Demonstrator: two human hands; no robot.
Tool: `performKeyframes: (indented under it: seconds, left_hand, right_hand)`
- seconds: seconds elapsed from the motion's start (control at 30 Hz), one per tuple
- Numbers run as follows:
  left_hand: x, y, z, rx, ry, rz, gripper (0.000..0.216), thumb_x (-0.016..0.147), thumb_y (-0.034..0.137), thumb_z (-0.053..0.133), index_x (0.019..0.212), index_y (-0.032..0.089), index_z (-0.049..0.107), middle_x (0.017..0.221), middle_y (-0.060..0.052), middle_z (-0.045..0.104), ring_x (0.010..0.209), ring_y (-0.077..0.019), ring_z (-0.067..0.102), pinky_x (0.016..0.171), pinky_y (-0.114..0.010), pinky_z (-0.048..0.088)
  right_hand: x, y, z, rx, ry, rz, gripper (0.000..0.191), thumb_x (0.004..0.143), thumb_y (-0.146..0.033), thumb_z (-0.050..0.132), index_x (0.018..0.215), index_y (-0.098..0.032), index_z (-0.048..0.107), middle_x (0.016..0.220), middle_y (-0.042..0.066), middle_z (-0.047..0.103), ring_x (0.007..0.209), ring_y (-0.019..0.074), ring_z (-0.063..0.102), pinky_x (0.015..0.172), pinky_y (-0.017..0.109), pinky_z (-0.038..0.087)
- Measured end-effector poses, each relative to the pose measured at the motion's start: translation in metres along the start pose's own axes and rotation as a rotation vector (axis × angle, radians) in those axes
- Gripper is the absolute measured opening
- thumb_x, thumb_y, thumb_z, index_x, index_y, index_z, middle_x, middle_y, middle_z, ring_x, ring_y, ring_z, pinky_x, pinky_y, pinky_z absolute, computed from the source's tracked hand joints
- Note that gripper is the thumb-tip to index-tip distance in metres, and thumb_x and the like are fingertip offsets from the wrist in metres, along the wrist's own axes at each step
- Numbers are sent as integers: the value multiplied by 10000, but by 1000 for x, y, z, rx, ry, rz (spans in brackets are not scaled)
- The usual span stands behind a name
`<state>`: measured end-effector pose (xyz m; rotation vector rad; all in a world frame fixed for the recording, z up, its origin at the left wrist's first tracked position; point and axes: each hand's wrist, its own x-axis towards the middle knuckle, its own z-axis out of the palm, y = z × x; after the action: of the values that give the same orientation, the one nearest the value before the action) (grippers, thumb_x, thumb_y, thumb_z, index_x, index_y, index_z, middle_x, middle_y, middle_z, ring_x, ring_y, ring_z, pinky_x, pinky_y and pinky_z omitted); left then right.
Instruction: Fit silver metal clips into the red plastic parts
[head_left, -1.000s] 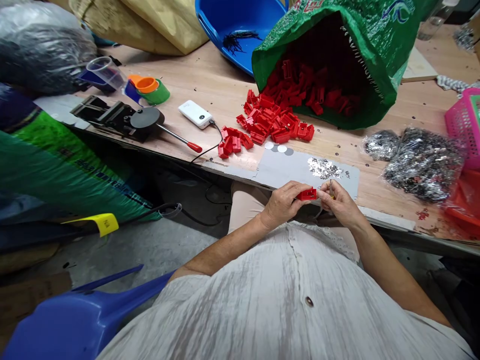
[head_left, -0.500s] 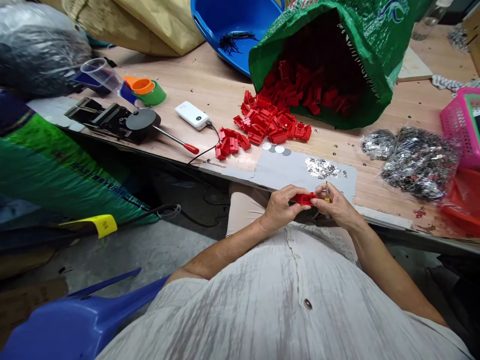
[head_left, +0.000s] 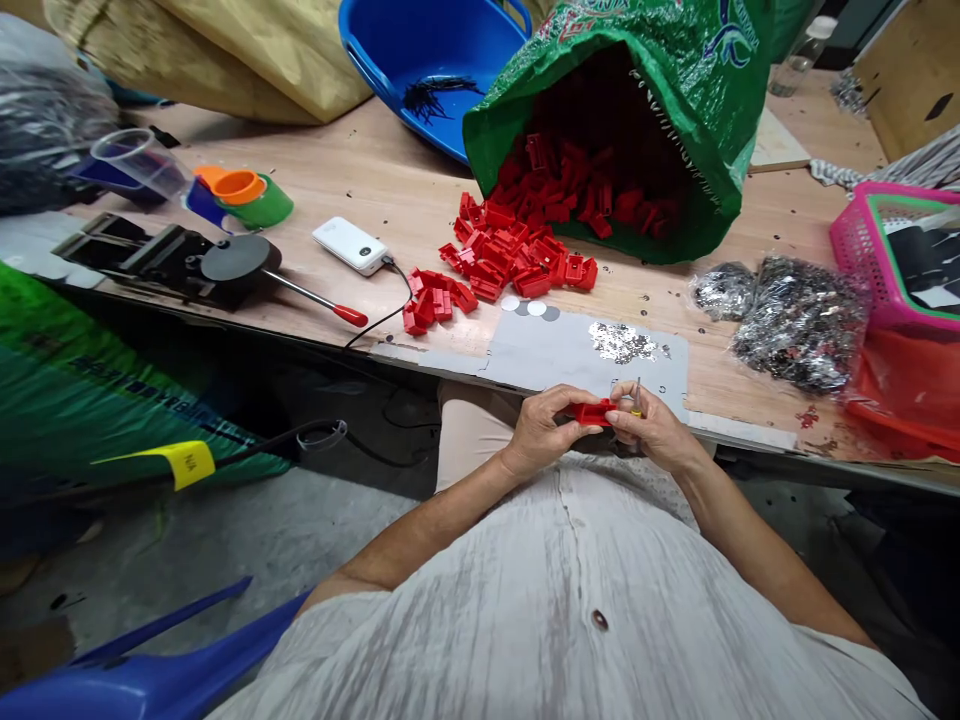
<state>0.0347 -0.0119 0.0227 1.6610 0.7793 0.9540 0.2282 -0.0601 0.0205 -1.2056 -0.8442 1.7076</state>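
My left hand (head_left: 541,428) is closed round a small red plastic part (head_left: 592,411), held just in front of the table edge above my lap. My right hand (head_left: 654,430) pinches the part's right end and also holds a thin metal tool with a yellow bit (head_left: 637,400) upright between its fingers. Straight ahead on a grey card (head_left: 570,352) lies a small heap of shiny metal bits (head_left: 621,342). Further back, several loose red parts (head_left: 517,256) spill from an open green sack (head_left: 660,90).
A white power bank (head_left: 350,245) with a cable, a black lever press (head_left: 217,265) with a red-tipped handle, nested cups (head_left: 232,195), a blue tub (head_left: 427,60), clear bags of metal bits (head_left: 795,315) and a pink basket (head_left: 892,250) stand on the wooden table. A blue chair (head_left: 135,670) is at lower left.
Both hands have stayed together on the red part; the right fingers have closed onto its end. The view has shifted rightward, so everything slides left in the picture.
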Motion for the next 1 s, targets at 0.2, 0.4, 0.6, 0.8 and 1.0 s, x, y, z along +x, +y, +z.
performKeyframes:
  seconds: [0.2, 0.4, 0.6, 0.8, 1.0]
  left_hand:
    - [3, 2, -3, 28, 27, 34, 305, 752, 391, 801, 973, 192, 734, 964, -80, 756, 888, -183, 701, 827, -304, 534]
    - [3, 0, -4, 63, 37, 34, 323, 732, 397, 817, 980, 205, 742, 968, -78, 761, 897, -194, 707, 860, -327, 533]
    - [1, -2, -4, 21, 14, 25, 322, 737, 398, 813, 986, 206, 742, 980, -83, 758, 917, -199, 705, 878, -335, 529]
    - [-3, -13, -6, -144, -14, -15, 352, 708, 408, 833, 962, 184, 737, 969, -89, 745, 895, -191, 697, 856, -320, 535]
    - [-7, -19, -4, -324, 29, -183, 408, 624, 396, 886, 916, 162, 725, 931, -66, 731, 869, -172, 685, 847, -298, 539]
  right_hand:
    - [5, -3, -2, -36, 33, -32, 440, 735, -421, 808, 961, -246, 474, 712, -80, 519, 484, 55, 350, 449, 224, 248]
    - [8, -5, -3, -59, 44, -18, 444, 731, -431, 811, 960, -253, 475, 674, -88, 498, 478, 63, 366, 451, 226, 264]
    - [8, -2, -6, -66, 27, -17, 437, 732, -416, 808, 961, -262, 471, 674, -90, 489, 473, 63, 350, 448, 224, 249]
    - [4, 1, -6, -26, -55, -6, 429, 730, -398, 814, 954, -258, 475, 655, -94, 443, 481, 59, 322, 459, 218, 213]
    - [5, -6, -2, -144, -82, 24, 463, 734, -481, 791, 1008, -259, 491, 757, -45, 599, 495, 72, 386, 470, 222, 279]
